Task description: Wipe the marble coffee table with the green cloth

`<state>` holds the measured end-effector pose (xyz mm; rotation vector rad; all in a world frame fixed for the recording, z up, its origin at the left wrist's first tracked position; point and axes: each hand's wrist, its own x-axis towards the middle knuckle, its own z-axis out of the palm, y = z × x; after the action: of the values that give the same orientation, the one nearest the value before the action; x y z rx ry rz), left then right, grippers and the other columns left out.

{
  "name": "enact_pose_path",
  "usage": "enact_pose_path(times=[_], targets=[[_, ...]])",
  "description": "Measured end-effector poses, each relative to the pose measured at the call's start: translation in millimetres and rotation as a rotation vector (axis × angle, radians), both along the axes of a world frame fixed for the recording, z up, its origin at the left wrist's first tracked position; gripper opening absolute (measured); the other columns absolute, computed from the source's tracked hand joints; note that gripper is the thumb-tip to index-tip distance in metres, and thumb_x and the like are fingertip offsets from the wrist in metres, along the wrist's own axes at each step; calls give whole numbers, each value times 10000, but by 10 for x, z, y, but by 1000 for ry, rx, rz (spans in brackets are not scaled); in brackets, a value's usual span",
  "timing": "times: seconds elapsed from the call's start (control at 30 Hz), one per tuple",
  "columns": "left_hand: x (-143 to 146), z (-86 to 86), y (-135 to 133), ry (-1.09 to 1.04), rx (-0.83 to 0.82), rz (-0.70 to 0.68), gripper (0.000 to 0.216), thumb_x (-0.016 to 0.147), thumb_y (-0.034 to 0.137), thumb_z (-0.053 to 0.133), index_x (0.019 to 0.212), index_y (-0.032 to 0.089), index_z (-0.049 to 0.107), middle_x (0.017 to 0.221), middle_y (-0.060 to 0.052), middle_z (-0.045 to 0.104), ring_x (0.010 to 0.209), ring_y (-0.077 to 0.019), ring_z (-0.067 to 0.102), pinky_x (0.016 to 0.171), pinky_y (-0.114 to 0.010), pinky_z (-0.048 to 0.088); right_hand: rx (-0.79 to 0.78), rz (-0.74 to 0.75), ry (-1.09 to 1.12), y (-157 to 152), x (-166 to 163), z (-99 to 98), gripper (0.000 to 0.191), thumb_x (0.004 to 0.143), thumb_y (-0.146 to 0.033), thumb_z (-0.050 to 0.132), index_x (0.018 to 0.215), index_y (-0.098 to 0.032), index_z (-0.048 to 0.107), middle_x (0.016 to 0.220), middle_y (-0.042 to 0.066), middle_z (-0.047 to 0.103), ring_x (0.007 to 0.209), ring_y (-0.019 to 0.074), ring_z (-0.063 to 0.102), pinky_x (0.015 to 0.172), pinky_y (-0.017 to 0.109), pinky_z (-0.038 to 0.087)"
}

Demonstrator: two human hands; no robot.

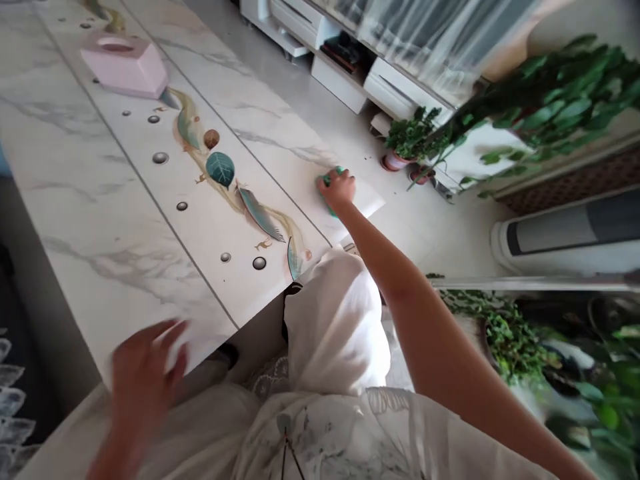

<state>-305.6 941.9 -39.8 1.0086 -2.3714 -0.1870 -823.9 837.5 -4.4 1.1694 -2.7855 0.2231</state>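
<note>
marble-look table top (95,220) fills the left of the view, printed with leaves and pebbles. low white cabinet (340,73) and potted plant (410,137) sit beyond it on the floor. pink tissue box (123,67) stands on the table, well apart from both hands. right hand (337,189) is at the far end of the table, fingers curled down, gripping a green cloth (326,180) against the surface. left hand (143,380) is motion-blurred at the near edge, fingers spread, looks open, nothing visible in it.
</note>
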Motion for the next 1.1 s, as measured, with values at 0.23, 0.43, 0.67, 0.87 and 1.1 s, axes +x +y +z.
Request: enact_pose_path(times=[0.23,0.43,0.67,0.87,1.1], targets=[[-1460,-556,-107,-44,-129,-102,396,957,386,634,1302,195,672,1325,-162,651,1178,-328,579,1023,-464,419,-86,218,-151,939,172,-182,467,914,-402,580,1331,-204,646,1235,164,556,1043,289,571,930,422,504],[-1420,-753,-14,-108,-61,-65,564,935,541,625,1373,186,629,1421,-197,576,1265,-395,504,1074,-550,376,-705,-285,-305,2199,264,-1448,423,914,-419,473,1214,-174,643,1170,139,585,1084,256,583,1000,407,491],[-1487,-729,-17,-158,-69,-35,609,938,598,584,1350,152,631,1423,-237,551,1285,-413,475,1083,-567,348,-455,-224,-646,2061,349,-2336,331,853,-355,573,1113,-183,685,1040,96,637,987,230,566,964,375,490],[-1452,-688,-27,-176,-128,-89,592,986,582,499,1346,126,614,1396,-241,551,1288,-400,469,1081,-540,344,-456,-164,-685,1213,216,-2607,360,786,-205,610,1132,-132,679,1153,162,557,1102,265,521,1086,417,430],[-1456,-677,-31,-196,-63,-75,625,1005,619,403,1345,143,626,1412,-233,545,1308,-392,462,1103,-545,326,-1066,-469,-517,1372,-364,-2106,538,1033,-373,153,1510,-196,326,1363,162,463,1239,225,551,1013,434,526]])
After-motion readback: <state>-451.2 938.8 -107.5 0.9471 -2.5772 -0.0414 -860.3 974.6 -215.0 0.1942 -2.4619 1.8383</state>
